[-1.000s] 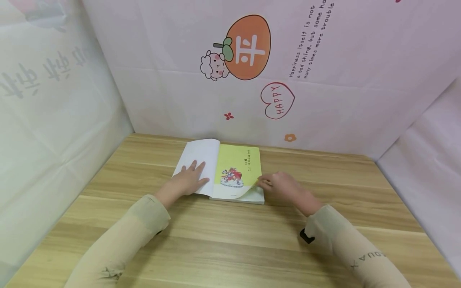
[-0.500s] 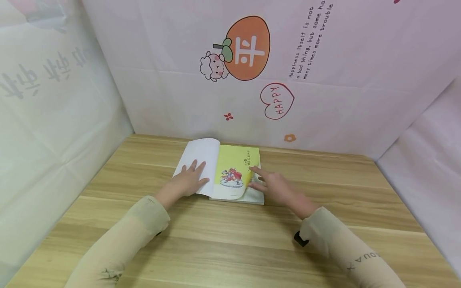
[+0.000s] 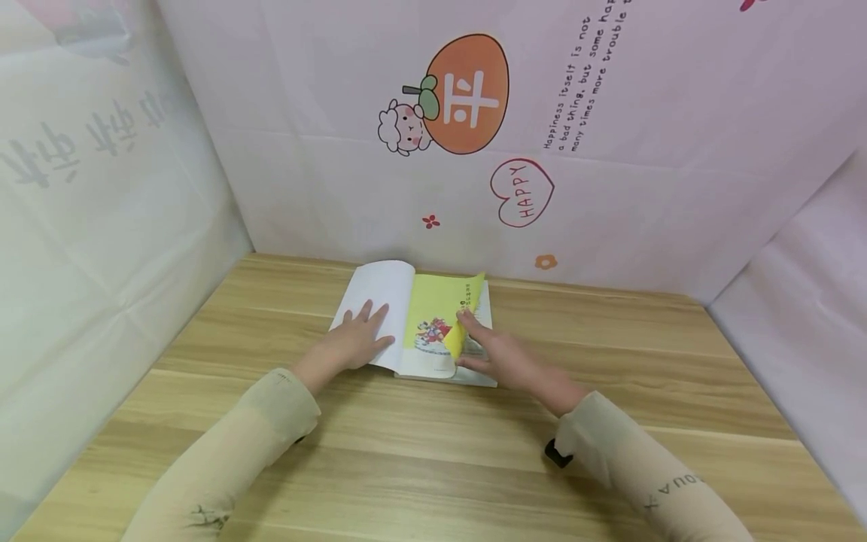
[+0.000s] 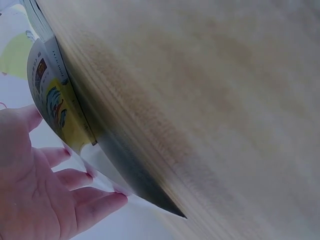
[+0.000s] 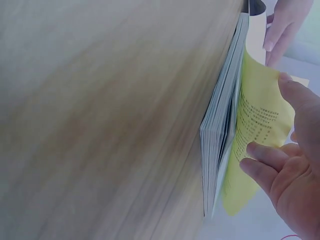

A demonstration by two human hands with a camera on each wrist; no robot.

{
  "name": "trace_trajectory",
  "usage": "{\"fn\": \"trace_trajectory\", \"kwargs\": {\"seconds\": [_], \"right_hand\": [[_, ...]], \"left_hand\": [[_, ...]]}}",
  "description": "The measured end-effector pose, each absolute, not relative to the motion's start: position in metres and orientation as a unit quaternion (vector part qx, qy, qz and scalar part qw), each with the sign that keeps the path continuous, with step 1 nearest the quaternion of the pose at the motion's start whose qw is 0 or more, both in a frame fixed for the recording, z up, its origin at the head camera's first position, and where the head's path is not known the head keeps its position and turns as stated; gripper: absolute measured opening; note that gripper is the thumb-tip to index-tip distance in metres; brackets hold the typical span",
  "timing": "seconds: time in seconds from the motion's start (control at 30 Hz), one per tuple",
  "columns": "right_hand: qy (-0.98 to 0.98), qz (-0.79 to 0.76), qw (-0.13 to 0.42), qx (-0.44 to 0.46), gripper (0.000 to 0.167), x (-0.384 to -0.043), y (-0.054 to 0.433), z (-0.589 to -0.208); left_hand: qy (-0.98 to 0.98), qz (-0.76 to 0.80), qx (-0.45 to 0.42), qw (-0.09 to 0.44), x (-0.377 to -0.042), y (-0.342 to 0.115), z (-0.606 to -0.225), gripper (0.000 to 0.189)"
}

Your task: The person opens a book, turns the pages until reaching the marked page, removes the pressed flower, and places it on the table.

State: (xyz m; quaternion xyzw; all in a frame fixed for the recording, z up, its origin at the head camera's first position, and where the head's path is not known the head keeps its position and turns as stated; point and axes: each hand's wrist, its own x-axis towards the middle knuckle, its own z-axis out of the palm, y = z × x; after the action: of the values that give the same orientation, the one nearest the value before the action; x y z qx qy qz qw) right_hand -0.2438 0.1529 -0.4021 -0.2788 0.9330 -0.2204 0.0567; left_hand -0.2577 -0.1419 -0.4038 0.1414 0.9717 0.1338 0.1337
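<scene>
An opened paperback book point(image 3: 440, 287) lies near the table's back edge. Its yellow title page point(image 5: 267, 117), with a red-and-blue drawing, is raised and curls leftward. My right hand point(image 3: 511, 361) touches this page, its fingers extended and spread against the underside, the thumb at the near edge. Partly covered by my left hand point(image 3: 348, 340), the white inside of the front cover point(image 3: 382, 290) spreads to the left. The left fingers lie straight and apart on it. In the left wrist view, the cover's printed outside point(image 4: 60, 107) bends above the wood.
The book rests on a wood-grain table point(image 3: 413, 459). A white printed sheet point(image 3: 325, 188) hangs close behind it, with more pale sheets at both sides. A black strap point(image 3: 558, 453) shows at the right sleeve's cuff.
My right hand has moved left from the book's right edge, loosening its pinch and spreading its fingers. The yellow page has lifted and curled over leftward. The left hand stays put.
</scene>
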Motion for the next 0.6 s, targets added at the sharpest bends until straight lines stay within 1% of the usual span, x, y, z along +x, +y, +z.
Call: {"fn": "trace_trajectory", "kwargs": {"seconds": [0.17,0.3,0.43,0.57,0.6], "right_hand": [[0.931,-0.221,0.058,-0.285,0.084,-0.2424,0.1491,-0.4047],[0.924,-0.230,0.037,-0.303,0.079,-0.2431,0.1496,-0.4049],[0.916,-0.244,-0.004,-0.319,0.069,-0.2447,0.1538,-0.4024],[0.911,-0.237,-0.056,-0.334,0.054,-0.2465,0.1572,-0.3992],[0.909,-0.234,-0.069,-0.339,0.054,-0.2471,0.1576,-0.3986]], "left_hand": [[0.971,0.138,0.145,0.131,-0.2572,-0.1406,-0.4042,0.071],[0.971,0.138,0.146,0.130,-0.2561,-0.1396,-0.4037,0.070],[0.971,0.140,0.143,0.130,-0.2549,-0.1394,-0.4021,0.070],[0.971,0.141,0.142,0.128,-0.2544,-0.1396,-0.4007,0.070],[0.971,0.142,0.142,0.128,-0.2545,-0.1395,-0.4004,0.070]]}}
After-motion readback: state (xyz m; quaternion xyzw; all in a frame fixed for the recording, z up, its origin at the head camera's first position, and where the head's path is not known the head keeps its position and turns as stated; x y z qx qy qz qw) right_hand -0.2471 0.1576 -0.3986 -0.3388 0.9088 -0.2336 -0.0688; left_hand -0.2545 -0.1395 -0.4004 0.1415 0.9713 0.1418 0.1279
